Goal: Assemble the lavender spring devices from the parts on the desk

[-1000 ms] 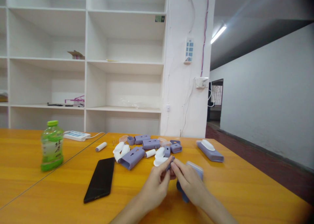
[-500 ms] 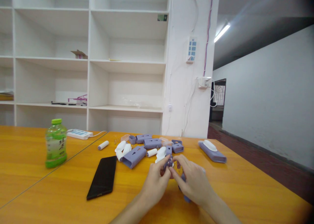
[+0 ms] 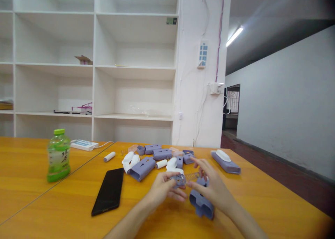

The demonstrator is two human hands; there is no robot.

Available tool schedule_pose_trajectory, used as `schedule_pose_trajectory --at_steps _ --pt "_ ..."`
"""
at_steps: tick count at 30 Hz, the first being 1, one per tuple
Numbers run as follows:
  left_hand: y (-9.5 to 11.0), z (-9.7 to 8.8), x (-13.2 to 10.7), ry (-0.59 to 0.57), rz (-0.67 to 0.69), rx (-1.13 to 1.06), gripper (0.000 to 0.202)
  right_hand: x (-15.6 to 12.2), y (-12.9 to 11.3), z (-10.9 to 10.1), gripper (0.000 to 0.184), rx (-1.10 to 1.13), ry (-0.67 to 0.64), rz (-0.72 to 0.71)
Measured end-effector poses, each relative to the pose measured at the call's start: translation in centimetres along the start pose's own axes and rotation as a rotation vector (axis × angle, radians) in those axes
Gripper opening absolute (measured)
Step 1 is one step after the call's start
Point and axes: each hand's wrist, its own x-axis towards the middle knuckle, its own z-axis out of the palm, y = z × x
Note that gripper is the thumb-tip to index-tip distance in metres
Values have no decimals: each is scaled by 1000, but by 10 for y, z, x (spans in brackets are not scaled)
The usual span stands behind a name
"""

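Note:
My left hand (image 3: 163,190) pinches a small translucent purplish plastic part (image 3: 179,180) between thumb and fingers. A coil spring (image 3: 193,175) shows just right of that part; whether the two touch I cannot tell. My right hand (image 3: 213,186) has thumb and fingers spread, close to the spring, with nothing visibly gripped. Below and partly behind it lies a hollow purple housing (image 3: 201,204), its open end toward me. Just beyond the hands are white oval pieces (image 3: 172,164), a white roller (image 3: 161,164) and a large purple housing (image 3: 142,168).
More purple housings (image 3: 162,154) and clear pieces lie at the back. A purple piece with a white oval top (image 3: 226,162) stands right. To the left are a black phone (image 3: 108,192), a green bottle (image 3: 59,155), a power strip (image 3: 84,144) and another white roller (image 3: 109,157).
My hands were together over a small part; now the right hand has opened and drawn away to the right. The left hand keeps the part, and the purple housing below shows more fully.

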Motion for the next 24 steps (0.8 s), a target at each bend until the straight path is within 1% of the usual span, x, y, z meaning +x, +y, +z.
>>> schedule_pose_trajectory --at_steps 1,3,5,7,8,13,19,24 --pt "-1 3 -2 -44 -8 -3 62 -1 -1 6 58 48 -69 20" --pt "-1 8 -4 -122 -13 -4 58 -3 -7 15 47 113 -137 30" --pt "-1 11 -6 -174 -4 -4 53 -3 -14 19 32 147 -155 24" --pt "1 10 -7 -185 9 -13 52 -2 -18 18 20 147 -148 23" --pt "1 9 -7 -184 14 -18 53 -1 -20 18 17 137 -144 22" --pt "2 5 -6 -197 26 -31 56 0 -20 16 14 76 -132 26" --pt "4 9 -6 -207 67 -34 59 1 -26 15 15 117 -95 17" --pt "4 12 -5 -214 97 -14 52 -1 -29 19 10 116 -58 62"
